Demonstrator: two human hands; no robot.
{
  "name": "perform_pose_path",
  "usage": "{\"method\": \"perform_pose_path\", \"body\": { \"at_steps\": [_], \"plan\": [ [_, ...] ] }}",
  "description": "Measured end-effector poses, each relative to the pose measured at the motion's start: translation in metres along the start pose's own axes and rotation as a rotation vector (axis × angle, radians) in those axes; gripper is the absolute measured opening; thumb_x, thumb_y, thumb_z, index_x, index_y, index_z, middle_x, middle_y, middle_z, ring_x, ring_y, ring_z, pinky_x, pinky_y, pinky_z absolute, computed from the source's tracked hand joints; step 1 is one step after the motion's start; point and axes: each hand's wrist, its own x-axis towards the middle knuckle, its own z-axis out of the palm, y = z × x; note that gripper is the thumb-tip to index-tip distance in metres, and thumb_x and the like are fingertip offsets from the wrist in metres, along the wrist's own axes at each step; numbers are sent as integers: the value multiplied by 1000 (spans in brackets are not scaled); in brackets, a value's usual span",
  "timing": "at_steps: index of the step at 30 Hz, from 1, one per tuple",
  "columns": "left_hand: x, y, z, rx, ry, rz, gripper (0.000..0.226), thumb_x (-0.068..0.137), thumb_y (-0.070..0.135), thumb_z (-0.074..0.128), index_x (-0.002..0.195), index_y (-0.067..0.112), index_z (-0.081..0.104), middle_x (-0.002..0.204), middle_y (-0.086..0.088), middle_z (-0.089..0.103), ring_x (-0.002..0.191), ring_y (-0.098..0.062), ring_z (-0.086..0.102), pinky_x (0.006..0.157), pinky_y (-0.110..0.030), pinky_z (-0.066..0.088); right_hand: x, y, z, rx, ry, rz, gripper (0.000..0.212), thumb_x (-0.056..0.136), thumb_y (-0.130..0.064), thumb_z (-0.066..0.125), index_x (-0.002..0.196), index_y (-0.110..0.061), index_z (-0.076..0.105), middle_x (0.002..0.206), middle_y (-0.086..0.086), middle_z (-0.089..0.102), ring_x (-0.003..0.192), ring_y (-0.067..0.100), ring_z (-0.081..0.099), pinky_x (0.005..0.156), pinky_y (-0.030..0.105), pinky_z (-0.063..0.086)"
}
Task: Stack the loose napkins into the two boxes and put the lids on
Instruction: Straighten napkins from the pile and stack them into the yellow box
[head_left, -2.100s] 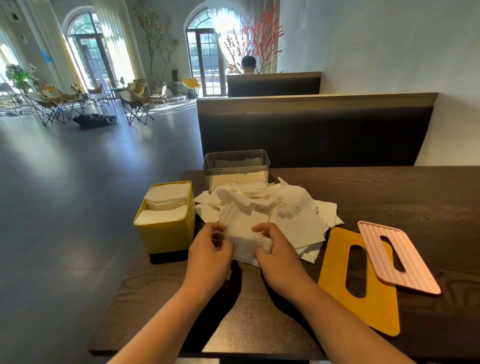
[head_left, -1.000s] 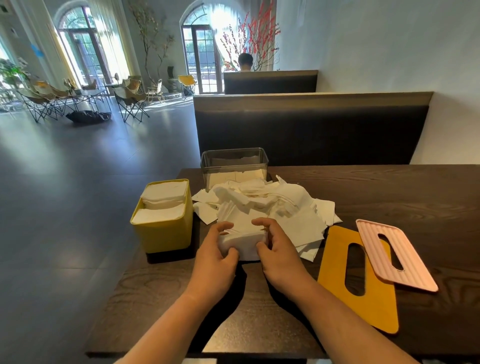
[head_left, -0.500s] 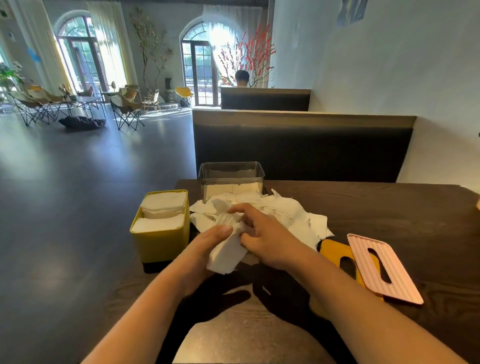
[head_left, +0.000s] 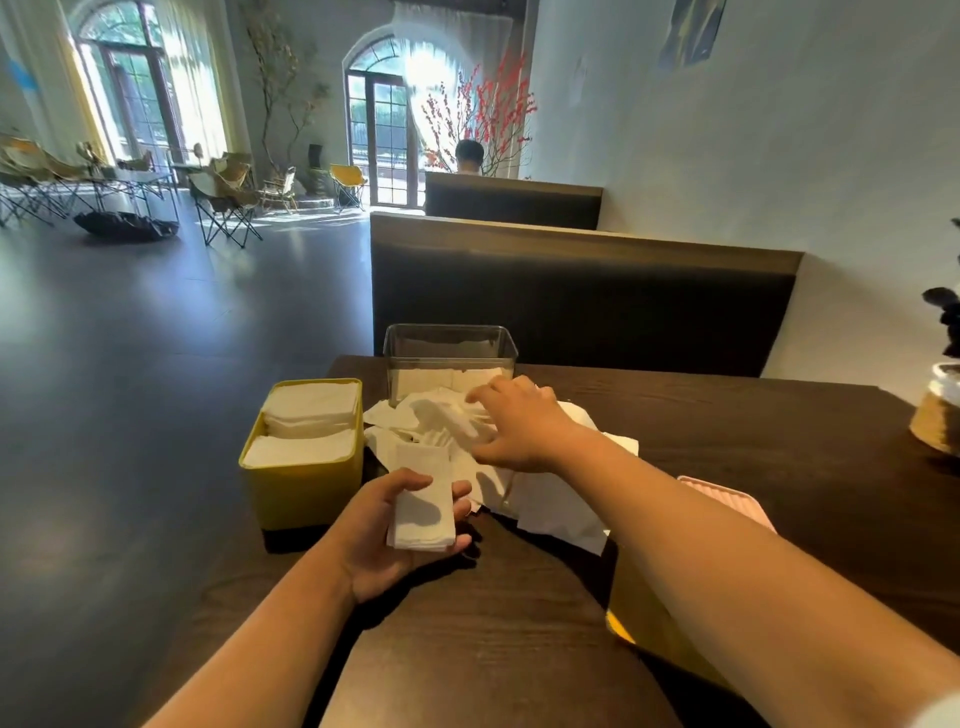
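**Dark wood table in a booth: napkins partly boxed, both lids off**

Table (head_left: 519, 623) sits against a dark bench back (head_left: 571, 301). Open floor and folding chairs are off to the left.

- Yellow box (head_left: 301, 483): left edge of table, two napkin stacks inside, nearly up to the rim.
- Clear box (head_left: 449, 353): far edge, just behind the pile, with a low layer of napkins at the bottom.
- Loose pile (head_left: 550, 509): between the boxes and the lids, sheets overlapping at all angles.
- Left hand (head_left: 384, 535): palm up just beside the yellow box. Fingers and thumb are curled round a small folded stack (head_left: 422, 512), held above the table on the near side of the pile.
- Right hand (head_left: 514, 423): reaching across the pile near the clear box, palm down. Fingers are spread wide and lightly bent, tips touching the top sheets.
- Pink lid (head_left: 727, 501): flat on the table right of the pile, mostly hidden by the right forearm.
- Yellow lid (head_left: 639, 613): flat, nearer the camera, also partly under the forearm.
- Wicker pot (head_left: 940, 415): far right edge, well apart from the rest.
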Motion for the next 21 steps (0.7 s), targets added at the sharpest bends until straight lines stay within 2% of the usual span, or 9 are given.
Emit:
{"method": "perform_pose_path", "body": {
  "at_steps": [3, 7, 10, 12, 15, 18, 21],
  "plan": [
    [4, 4, -3, -88, 22, 4, 38, 91, 20, 59, 125, 3, 65, 121, -20, 75, 118, -31, 67, 111, -62, 46, 12, 3, 15, -146, 20, -19, 52, 98, -56, 57, 144, -33, 53, 147, 1, 51, 136, 29, 45, 115, 61, 33],
    [5, 3, -3, -100, 10, -8, 30, 97, 19, 53, 116, 2, 68, 113, -20, 77, 124, -32, 64, 114, -66, 41, 24, -3, 23, -188, 130, -54, 29, 103, -43, 56, 128, -32, 66, 129, -1, 61, 122, 26, 52, 107, 52, 36],
    [6, 2, -4, -105, 21, 9, 27, 99, 18, 51, 118, 5, 65, 119, -19, 76, 127, -32, 63, 111, -68, 43, 30, -3, 20, -37, 281, 14, 23, 106, -35, 55, 120, -25, 70, 115, 0, 68, 107, 22, 59, 98, 44, 46],
    [7, 2, -4, -121, 33, 25, 26, 100, 18, 50, 119, 7, 63, 128, -18, 73, 129, -32, 63, 108, -68, 45, 30, -3, 7, 180, 333, 66, 22, 107, -34, 52, 117, -22, 68, 108, 2, 70, 97, 20, 64, 89, 39, 54],
    [9, 3, -5, -151, 46, 45, 24, 101, 19, 50, 121, 12, 61, 130, -18, 72, 129, -33, 64, 107, -70, 45, 24, -8, -21, 419, 350, 47, 11, 105, -31, 54, 107, -26, 63, 97, -4, 67, 85, 10, 63, 72, 26, 54],
    [10, 3, -7, -164, 39, 43, 33, 100, 25, 55, 132, 19, 57, 129, -17, 73, 126, -34, 66, 104, -70, 48, 14, -18, -52, 459, 346, -18, 3, 101, -27, 61, 99, -30, 62, 92, -11, 64, 85, 9, 64, 72, 21, 56],
    [13, 2, -10, -156, 40, 46, 42, 100, 34, 58, 140, 23, 54, 126, -17, 74, 123, -34, 67, 100, -71, 50, 3, -26, -79, 372, 157, -98, 7, 100, -22, 66, 101, -29, 66, 96, -9, 64, 88, 12, 66, 74, 18, 57]
  ]
}}
